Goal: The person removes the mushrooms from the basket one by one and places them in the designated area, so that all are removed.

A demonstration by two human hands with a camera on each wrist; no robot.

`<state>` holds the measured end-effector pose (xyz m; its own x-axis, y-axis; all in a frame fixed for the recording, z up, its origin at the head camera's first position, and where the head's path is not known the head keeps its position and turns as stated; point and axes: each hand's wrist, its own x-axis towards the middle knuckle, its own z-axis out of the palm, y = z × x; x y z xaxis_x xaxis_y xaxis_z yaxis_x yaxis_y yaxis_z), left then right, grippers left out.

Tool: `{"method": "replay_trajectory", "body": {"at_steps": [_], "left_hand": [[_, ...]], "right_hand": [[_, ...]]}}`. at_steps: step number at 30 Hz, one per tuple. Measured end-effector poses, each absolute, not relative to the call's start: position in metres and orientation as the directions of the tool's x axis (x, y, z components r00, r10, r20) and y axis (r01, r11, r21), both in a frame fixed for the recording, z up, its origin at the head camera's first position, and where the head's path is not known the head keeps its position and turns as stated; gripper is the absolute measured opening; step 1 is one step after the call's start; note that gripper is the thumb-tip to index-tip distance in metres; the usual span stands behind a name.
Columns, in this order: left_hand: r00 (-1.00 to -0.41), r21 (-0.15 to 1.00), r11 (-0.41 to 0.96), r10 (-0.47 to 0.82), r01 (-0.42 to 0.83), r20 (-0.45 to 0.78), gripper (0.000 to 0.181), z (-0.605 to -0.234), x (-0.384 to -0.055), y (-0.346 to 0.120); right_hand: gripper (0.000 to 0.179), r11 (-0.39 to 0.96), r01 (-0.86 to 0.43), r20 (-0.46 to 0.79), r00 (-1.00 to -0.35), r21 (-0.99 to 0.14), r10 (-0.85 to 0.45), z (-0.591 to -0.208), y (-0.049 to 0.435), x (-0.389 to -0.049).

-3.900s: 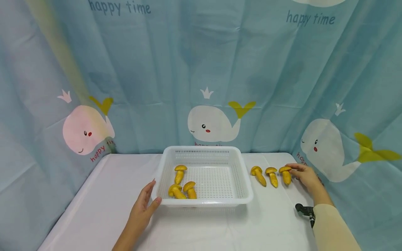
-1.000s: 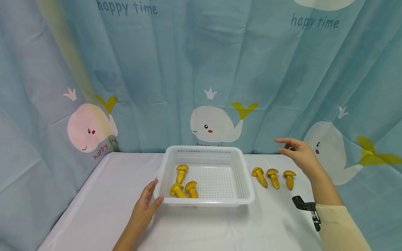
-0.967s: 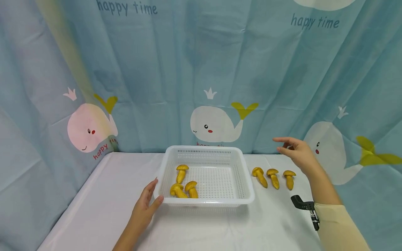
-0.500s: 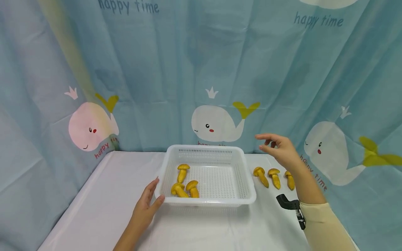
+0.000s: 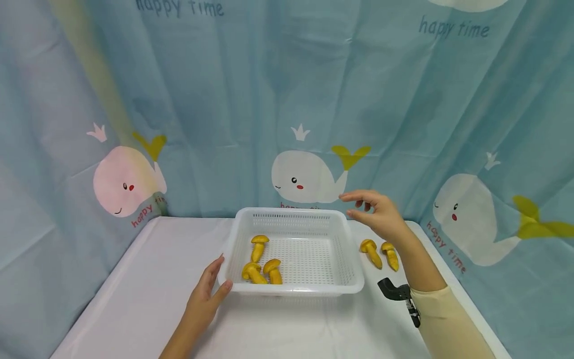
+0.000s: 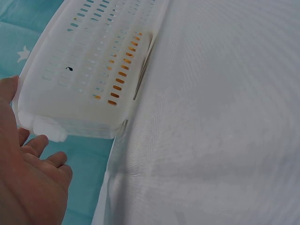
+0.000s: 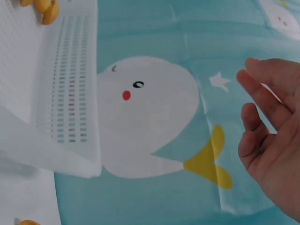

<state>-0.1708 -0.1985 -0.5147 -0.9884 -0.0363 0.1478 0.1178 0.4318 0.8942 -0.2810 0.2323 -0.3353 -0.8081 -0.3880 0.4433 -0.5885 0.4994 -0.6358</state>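
Observation:
My left hand (image 5: 205, 293) holds the front left corner of a white plastic basket (image 5: 309, 288), thumb at the front rim and fingers along the left side. In the left wrist view its lower fingers curl loosely beside the wall. Three yellow mushrooms lie in the basket's left part, one mushroom (image 5: 258, 248) behind the other two. My right hand (image 5: 375, 212) is raised near the back right corner of the basket, holding nothing, its thumb and index finger apart. Right of the basket lie a mushroom (image 5: 371, 253) and another mushroom (image 5: 390, 256) beside it.
A white cloth (image 5: 287, 329) covers the table. Behind it hangs a blue curtain (image 5: 224, 99) printed with whales. A black mount (image 5: 396, 290) is strapped at my right wrist, next to a cream sleeve (image 5: 441, 319). The right forearm hides the spot where a third mushroom showed earlier.
My right hand has left the rightmost mushroom, risen, and moved left towards the basket. Its forearm now covers that mushroom. My left hand and the basket stay in place.

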Motion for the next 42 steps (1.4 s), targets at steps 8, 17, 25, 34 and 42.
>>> {"method": "replay_trajectory", "body": {"at_steps": [8,17,25,34,42], "left_hand": [[-0.989,0.9,0.419,-0.03,0.119,0.145,0.067,-0.515,-0.168,-0.199],[-0.989,0.906,0.405,-0.033,0.12,0.146,0.068,-0.516,-0.167,-0.2],[-0.986,0.899,0.418,-0.038,0.132,0.163,0.067,-0.52,-0.168,-0.199],[-0.983,0.896,0.416,-0.027,0.155,0.183,0.066,-0.517,-0.169,-0.2],[-0.981,0.9,0.404,-0.031,0.164,0.192,0.067,-0.52,-0.169,-0.201]], "right_hand": [[0.033,0.504,-0.605,0.384,-0.79,-0.616,-0.478,-0.34,0.204,-0.282],[0.036,0.467,-0.686,0.297,-0.69,-0.558,-0.66,-0.338,0.167,-0.292],[0.039,0.479,-0.714,0.188,-0.636,-0.51,-0.748,-0.342,0.141,-0.31],[0.036,0.499,-0.705,0.097,-0.62,-0.504,-0.779,-0.357,0.116,-0.329],[0.035,0.489,-0.733,0.048,-0.576,-0.472,-0.816,-0.377,0.098,-0.345]]}}
